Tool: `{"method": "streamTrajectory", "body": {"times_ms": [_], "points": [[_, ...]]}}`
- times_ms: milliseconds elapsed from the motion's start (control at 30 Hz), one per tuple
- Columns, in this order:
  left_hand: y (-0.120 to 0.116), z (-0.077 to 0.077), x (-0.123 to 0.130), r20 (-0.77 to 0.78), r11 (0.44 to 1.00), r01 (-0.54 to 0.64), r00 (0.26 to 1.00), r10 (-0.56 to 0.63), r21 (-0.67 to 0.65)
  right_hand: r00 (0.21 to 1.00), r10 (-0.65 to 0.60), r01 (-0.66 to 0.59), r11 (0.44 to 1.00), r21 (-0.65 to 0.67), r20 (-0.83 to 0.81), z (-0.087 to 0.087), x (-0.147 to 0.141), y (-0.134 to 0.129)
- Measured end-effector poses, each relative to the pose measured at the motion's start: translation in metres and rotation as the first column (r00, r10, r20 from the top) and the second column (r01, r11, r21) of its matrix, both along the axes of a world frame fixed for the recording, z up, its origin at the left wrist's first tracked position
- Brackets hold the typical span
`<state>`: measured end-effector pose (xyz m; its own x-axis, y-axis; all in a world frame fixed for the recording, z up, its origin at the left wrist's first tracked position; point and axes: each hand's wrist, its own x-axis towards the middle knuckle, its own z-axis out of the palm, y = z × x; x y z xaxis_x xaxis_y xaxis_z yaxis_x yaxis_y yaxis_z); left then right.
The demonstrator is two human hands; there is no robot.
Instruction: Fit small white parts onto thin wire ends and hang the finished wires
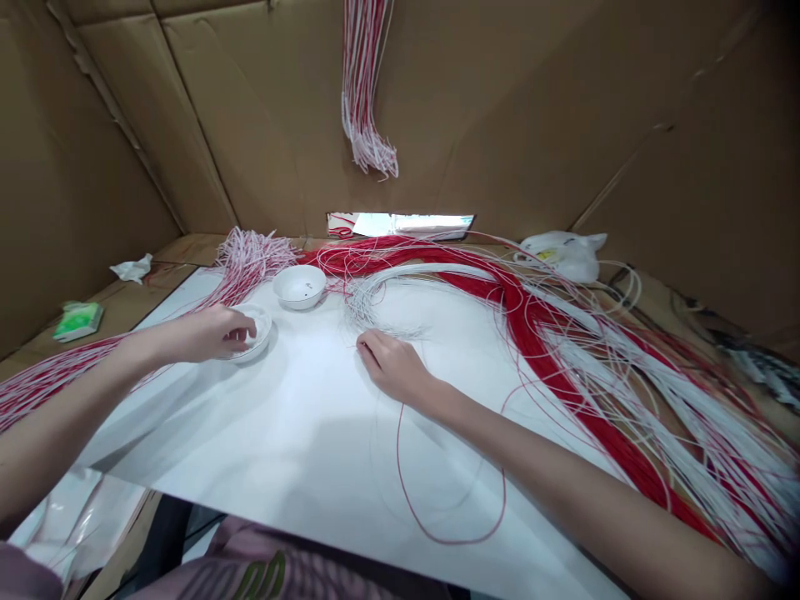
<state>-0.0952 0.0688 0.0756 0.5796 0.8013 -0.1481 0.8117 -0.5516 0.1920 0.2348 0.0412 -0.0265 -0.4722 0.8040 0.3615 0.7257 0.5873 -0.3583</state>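
Note:
My left hand (226, 333) reaches into a white bowl (266, 340) at the left of the white board. Its fingers are curled together and pointing down; whatever they pinch is too small to make out. On the board's middle, my right hand (393, 365) is closed in a pinch, thumb against forefinger. A thin red cord (400, 475) runs out from under this hand and loops toward the front of the board. Just beyond the right hand lie the loose ends of a white cord bundle (368, 304). A second white bowl (300, 287) with a few dark specks inside stands behind the first.
Long red cord bundles (525, 325) and white cords (600, 383) sweep across the back and right. Pink-and-white cords (256, 254) lie at the left; another bundle (368, 83) hangs above. Cardboard walls (262, 125) enclose the table. A plastic bag (566, 254) sits back right.

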Motion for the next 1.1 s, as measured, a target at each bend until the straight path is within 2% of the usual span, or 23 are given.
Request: {"method": "streamTrajectory", "body": {"times_ms": [67,167,567,667,800,933,1100], "points": [[0.002,-0.006,-0.003,-0.052,0.998,0.039,0.998,-0.042,-0.056,1.0,-0.002,0.002,1.0,-0.003,-0.001,0.0,0.0,0.0],[0.003,-0.011,0.0,-0.031,0.998,0.052,0.998,-0.053,-0.04,1.0,-0.004,0.004,1.0,-0.009,-0.001,0.0,0.0,0.0],[0.009,0.0,-0.006,-0.029,0.998,0.009,1.0,-0.007,0.057,1.0,-0.01,0.01,0.999,-0.033,-0.002,0.001,0.0,-0.001],[0.002,0.008,0.0,0.022,0.986,0.066,0.997,-0.07,0.152,1.0,-0.01,0.01,0.999,-0.033,0.001,0.001,0.0,0.0],[-0.018,0.011,0.027,0.102,0.947,0.179,0.972,-0.213,0.267,1.0,-0.009,0.009,0.999,-0.031,0.002,0.0,0.0,0.0],[-0.032,-0.008,0.059,0.121,0.949,0.285,0.946,-0.302,0.137,1.0,-0.011,0.011,0.999,-0.035,0.002,0.001,0.0,-0.001],[-0.027,-0.041,0.075,0.14,0.955,0.295,0.945,-0.295,0.019,1.0,-0.008,0.008,0.999,-0.032,0.008,0.002,0.0,-0.001]]}}
